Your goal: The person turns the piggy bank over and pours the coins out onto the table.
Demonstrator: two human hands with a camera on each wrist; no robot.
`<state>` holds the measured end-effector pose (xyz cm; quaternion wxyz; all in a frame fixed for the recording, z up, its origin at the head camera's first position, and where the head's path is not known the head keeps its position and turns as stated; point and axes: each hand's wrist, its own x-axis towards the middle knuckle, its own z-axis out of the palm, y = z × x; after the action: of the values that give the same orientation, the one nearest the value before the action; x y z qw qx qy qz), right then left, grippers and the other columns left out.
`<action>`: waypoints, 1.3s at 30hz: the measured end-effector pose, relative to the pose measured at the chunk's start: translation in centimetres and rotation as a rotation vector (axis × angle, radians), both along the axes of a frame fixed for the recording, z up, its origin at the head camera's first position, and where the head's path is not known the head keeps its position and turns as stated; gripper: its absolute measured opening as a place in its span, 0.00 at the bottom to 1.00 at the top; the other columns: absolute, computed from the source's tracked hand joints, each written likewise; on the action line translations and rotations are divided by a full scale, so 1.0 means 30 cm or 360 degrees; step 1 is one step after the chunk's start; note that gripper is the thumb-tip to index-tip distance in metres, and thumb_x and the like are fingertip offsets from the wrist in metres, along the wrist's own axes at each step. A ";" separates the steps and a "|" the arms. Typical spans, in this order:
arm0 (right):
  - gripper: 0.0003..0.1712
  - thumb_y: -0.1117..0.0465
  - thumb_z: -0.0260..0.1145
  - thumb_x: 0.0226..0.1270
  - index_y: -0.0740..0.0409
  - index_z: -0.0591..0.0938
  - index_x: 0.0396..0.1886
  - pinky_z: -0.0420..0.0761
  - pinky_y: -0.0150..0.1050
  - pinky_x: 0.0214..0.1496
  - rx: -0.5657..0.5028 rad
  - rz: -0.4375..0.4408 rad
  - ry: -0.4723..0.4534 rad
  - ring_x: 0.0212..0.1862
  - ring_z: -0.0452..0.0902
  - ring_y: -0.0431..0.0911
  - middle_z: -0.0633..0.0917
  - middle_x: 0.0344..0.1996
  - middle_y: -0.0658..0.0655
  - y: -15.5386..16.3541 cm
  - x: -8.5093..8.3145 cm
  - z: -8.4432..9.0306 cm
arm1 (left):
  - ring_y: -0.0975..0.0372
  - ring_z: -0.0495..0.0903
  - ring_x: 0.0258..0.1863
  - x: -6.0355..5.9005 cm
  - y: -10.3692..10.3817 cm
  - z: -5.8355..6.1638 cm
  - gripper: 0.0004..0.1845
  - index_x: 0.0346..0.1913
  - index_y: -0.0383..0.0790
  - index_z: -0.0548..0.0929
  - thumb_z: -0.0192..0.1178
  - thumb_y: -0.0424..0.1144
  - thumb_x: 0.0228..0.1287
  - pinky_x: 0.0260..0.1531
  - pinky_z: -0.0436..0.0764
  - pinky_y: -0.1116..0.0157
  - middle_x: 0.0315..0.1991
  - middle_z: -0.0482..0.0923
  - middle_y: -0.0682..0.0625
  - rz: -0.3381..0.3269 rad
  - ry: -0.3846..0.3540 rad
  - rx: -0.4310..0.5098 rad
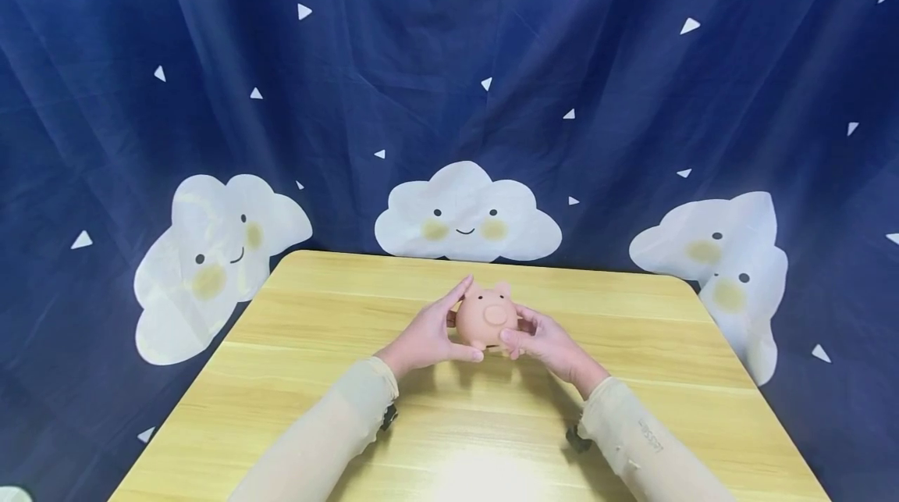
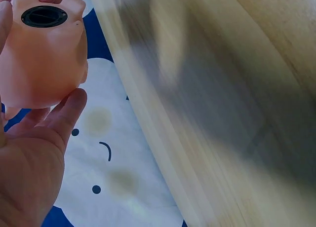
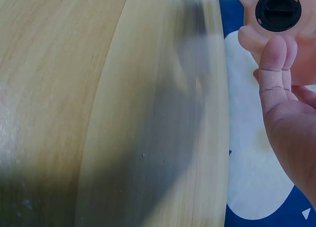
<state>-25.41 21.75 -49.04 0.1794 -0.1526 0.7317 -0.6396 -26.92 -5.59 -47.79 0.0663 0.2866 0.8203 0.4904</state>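
Note:
A pink piggy bank (image 1: 488, 320) is held off the wooden table between two hands, its snout facing the head camera. The left hand (image 1: 428, 336) spans one side, with a finger up by the ear and the thumb low near a foot. On the other side the right hand (image 1: 551, 346) grips it, thumb in front and fingers partly hidden behind. A round black plug (image 3: 278, 11) in the base shows in the right wrist view. In the left wrist view the body (image 2: 44, 64) sits between the left hand's fingers and thumb.
The light wooden table (image 1: 337, 299) lies below, with a bright glare near its front. Behind hangs a dark blue curtain (image 1: 421, 96) printed with white clouds and triangles. Both forearms wear pale sleeves (image 1: 319, 432), with a small dark object under each wrist.

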 end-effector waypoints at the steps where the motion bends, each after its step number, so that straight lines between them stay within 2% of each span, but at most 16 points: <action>1: 0.42 0.55 0.69 0.78 0.64 0.62 0.83 0.89 0.36 0.48 -0.0003 0.0006 -0.0001 0.41 0.84 0.45 0.85 0.54 0.57 0.000 0.000 0.000 | 0.59 0.86 0.57 0.001 -0.001 0.002 0.71 0.88 0.61 0.47 0.87 0.43 0.49 0.64 0.85 0.61 0.86 0.56 0.58 0.0002 0.0006 -0.0003; 5: 0.41 0.54 0.67 0.80 0.64 0.62 0.83 0.89 0.37 0.49 -0.0017 0.0026 -0.0001 0.43 0.85 0.48 0.86 0.53 0.56 -0.002 0.001 0.000 | 0.61 0.86 0.52 0.004 -0.005 0.008 0.69 0.88 0.63 0.49 0.87 0.47 0.49 0.60 0.86 0.61 0.85 0.58 0.59 0.0013 0.0042 -0.0037; 11: 0.42 0.54 0.65 0.82 0.64 0.59 0.84 0.89 0.35 0.48 -0.0052 0.0034 -0.0029 0.42 0.85 0.45 0.86 0.52 0.56 -0.010 0.001 0.000 | 0.61 0.84 0.50 0.004 -0.005 0.015 0.62 0.85 0.59 0.59 0.86 0.52 0.49 0.56 0.84 0.62 0.83 0.64 0.60 0.0012 0.0089 -0.0044; 20: 0.40 0.50 0.60 0.85 0.61 0.59 0.86 0.88 0.35 0.49 -0.0021 0.0009 -0.0021 0.42 0.83 0.43 0.84 0.50 0.56 -0.024 0.012 0.011 | 0.60 0.85 0.43 -0.003 -0.017 0.003 0.58 0.85 0.61 0.62 0.85 0.52 0.52 0.51 0.88 0.58 0.78 0.71 0.57 0.0028 0.0017 0.0036; 25: 0.40 0.50 0.60 0.85 0.60 0.58 0.86 0.87 0.36 0.50 -0.0017 0.0003 -0.0007 0.41 0.82 0.43 0.83 0.51 0.56 -0.030 0.013 0.013 | 0.60 0.86 0.41 -0.006 -0.022 0.001 0.57 0.84 0.62 0.62 0.84 0.52 0.54 0.49 0.88 0.62 0.77 0.74 0.55 0.0031 -0.0003 0.0040; 28: 0.40 0.50 0.59 0.85 0.60 0.58 0.86 0.87 0.35 0.50 -0.0016 0.0009 0.0009 0.41 0.82 0.42 0.83 0.51 0.56 -0.031 0.014 0.012 | 0.61 0.86 0.39 -0.005 -0.023 0.002 0.56 0.84 0.62 0.62 0.83 0.52 0.55 0.47 0.87 0.63 0.73 0.78 0.51 0.0035 -0.0019 0.0046; 34: 0.39 0.51 0.59 0.85 0.58 0.58 0.86 0.86 0.34 0.48 -0.0018 0.0008 0.0032 0.39 0.81 0.42 0.83 0.51 0.56 -0.031 0.016 0.013 | 0.60 0.85 0.37 -0.005 -0.026 0.004 0.56 0.85 0.59 0.62 0.83 0.51 0.56 0.43 0.88 0.64 0.57 0.86 0.43 0.0047 -0.0092 0.0097; 39: 0.39 0.53 0.61 0.84 0.54 0.59 0.86 0.86 0.33 0.47 -0.0038 0.0018 0.0028 0.39 0.80 0.42 0.83 0.52 0.57 -0.036 0.017 0.019 | 0.59 0.85 0.37 -0.004 -0.030 0.006 0.54 0.84 0.60 0.63 0.82 0.49 0.57 0.44 0.88 0.64 0.53 0.87 0.42 0.0081 -0.0166 0.0126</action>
<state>-24.91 20.68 -48.48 0.1748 -0.1648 0.7246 -0.6459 -27.04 -6.47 -47.61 0.0851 0.2423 0.8026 0.5384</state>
